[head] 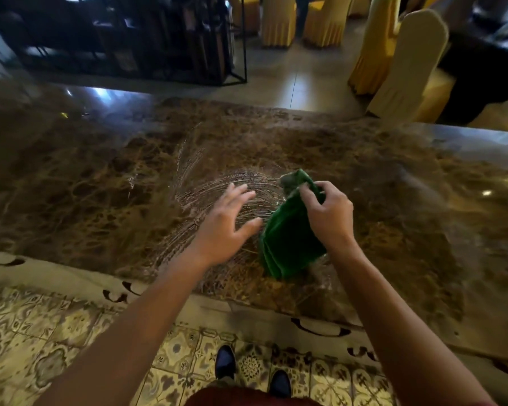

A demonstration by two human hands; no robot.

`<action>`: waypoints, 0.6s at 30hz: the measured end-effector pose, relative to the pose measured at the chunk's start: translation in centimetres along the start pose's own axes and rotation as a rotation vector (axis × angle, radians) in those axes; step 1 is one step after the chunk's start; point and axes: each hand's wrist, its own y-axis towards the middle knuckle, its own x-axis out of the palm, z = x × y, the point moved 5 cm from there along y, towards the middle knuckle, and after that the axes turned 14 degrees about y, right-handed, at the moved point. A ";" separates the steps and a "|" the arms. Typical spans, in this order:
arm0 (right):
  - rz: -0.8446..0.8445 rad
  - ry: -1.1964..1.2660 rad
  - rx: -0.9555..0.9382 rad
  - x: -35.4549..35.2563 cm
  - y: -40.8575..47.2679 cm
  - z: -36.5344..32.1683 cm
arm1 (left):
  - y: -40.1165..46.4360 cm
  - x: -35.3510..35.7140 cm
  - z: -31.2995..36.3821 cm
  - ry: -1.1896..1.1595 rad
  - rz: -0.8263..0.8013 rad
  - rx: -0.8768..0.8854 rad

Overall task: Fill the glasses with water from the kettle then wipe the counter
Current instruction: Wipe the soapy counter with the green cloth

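Right hand pinches green cloth mid-frame over streaked bench; left hand spread, empty; covered chairs upper right

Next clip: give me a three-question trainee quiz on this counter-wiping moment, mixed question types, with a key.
1. True or false: the left hand grips the green cloth.
2. Multiple choice: where do the wet wipe streaks lie on the marble counter?
A. Mostly left of the cloth
B. Only at the counter's far right end
C. On the floor tiles
3. Fill in: the right hand pinches the cloth near its ____ end, so the rest hangs down toward the counter.

Key
1. False: its fingers are spread, beside the cloth.
2. A
3. upper
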 end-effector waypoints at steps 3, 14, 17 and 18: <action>-0.103 0.250 -0.005 -2.2 -1.6 -3.7 | 0.1 1.5 3.0 -0.180 -0.128 -0.013; -0.150 0.849 0.230 -9.4 -5.6 -3.4 | -2.1 0.3 8.6 -0.857 0.002 -0.110; -0.255 0.886 0.291 -9.7 -6.8 -0.4 | -2.8 0.4 10.2 -0.918 0.014 -0.123; -0.316 0.920 0.328 -9.6 -7.3 0.6 | -2.9 0.5 10.7 -0.911 0.015 -0.119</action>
